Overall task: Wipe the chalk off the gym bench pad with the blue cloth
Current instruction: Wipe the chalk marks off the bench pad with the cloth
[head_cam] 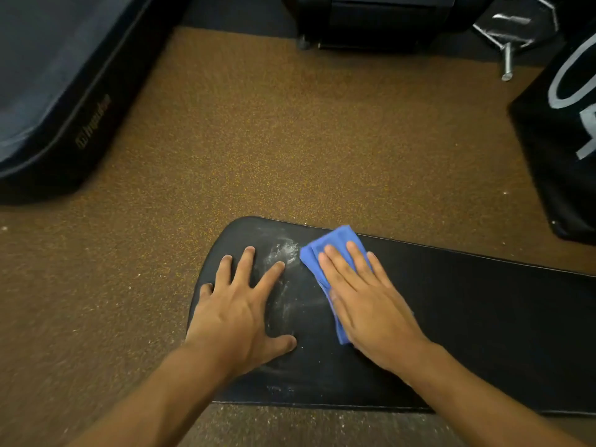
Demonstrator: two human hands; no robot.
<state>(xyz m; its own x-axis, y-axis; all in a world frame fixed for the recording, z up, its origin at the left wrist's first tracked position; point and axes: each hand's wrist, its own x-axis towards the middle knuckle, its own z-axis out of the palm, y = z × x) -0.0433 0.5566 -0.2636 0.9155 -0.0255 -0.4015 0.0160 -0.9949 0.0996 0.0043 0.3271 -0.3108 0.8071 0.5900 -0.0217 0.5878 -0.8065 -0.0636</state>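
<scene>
Chalk, a dusty white smear, lies on the rounded end of the long black padded vinyl gym bench pad, which crosses the lower centre and right of the frame above speckled brown rubber flooring. The folded blue cloth, soft and lightly creased, sits flat on the pad just right of the thickest chalk, pinned under the right hand, whose fingers lie straight and close together, pressing rather than gripping. The left hand rests palm down at the pad's lower left end, fingers spread, its forefinger touching the smear. Wiping looks to be in hand, with chalk left between the hands and faint specks near the lower edge. The next stroke likely calls for a firm sweep leftward across the matte surface.
</scene>
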